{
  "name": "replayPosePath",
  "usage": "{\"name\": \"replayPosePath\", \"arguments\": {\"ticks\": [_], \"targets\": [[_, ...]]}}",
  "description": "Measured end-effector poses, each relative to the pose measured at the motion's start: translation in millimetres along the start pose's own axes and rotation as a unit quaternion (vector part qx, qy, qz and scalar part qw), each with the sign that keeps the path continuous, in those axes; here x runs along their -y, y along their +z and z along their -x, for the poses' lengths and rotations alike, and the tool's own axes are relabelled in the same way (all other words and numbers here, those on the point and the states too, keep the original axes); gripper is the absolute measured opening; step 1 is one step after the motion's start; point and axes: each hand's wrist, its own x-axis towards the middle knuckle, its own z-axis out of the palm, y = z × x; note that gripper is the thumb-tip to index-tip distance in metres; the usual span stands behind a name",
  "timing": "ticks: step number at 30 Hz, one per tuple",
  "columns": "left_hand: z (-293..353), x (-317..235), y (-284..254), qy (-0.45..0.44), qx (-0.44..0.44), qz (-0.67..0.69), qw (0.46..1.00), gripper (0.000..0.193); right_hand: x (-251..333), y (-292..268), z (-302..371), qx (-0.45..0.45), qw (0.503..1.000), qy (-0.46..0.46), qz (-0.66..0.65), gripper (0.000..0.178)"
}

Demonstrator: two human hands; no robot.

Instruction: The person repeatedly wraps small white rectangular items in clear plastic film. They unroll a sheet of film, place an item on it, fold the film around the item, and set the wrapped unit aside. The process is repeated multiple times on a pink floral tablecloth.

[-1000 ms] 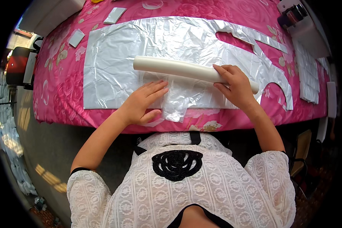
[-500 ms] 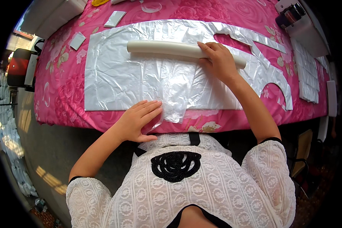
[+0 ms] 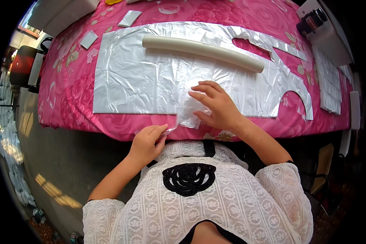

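Note:
Several thin silvery-white plastic bags with cut-out handles (image 3: 128, 79) lie flat in a pile on the table, handles to the right. Across the pile's far half rests a long white tube (image 3: 203, 52), touched by neither hand. A thin, clear plastic piece (image 3: 188, 116) lies over the pile's near edge and hangs toward me. My left hand (image 3: 145, 143) is closed at the table's front edge, pinching a corner of this clear plastic. Just above it, my right hand (image 3: 219, 106) is open with fingers spread; whether its fingertips touch the plastic I cannot tell.
A pink floral cloth (image 3: 71, 95) covers the table. Two small white folded packets (image 3: 89, 39) lie at the far left. Folded clear plastic (image 3: 327, 81) is stacked at the right, below a dark jar (image 3: 312, 21) and a white box (image 3: 333, 38). A chair (image 3: 323, 166) stands at lower right.
My right hand has let go of the tube and come nearer, over the clear plastic. The left hand has drawn back slightly, its flat fingers now pinched on the plastic's corner.

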Motion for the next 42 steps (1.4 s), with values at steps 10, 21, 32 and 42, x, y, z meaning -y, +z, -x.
{"name": "replayPosePath", "arguments": {"ticks": [10,21,32,42], "targets": [[-1.5,-22.7,7.3,-0.143,0.056,0.225,0.962,0.021,15.9,42.3,25.0,-0.029,0.999,0.003,-0.024,0.035],[-2.4,10.3,6.9,-0.082,0.086,0.381,0.917,0.024,22.8,38.5,19.9,-0.095,0.98,0.107,-0.135,0.008],[-32.1,-12.5,27.2,0.152,-0.077,0.042,0.985,0.025,23.5,45.2,17.8,-0.117,0.965,0.17,-0.165,0.006],[-28.2,-5.0,37.0,0.21,-0.045,-0.097,0.972,0.017,22.1,45.8,18.8,-0.113,0.964,0.173,-0.167,0.006]]}}
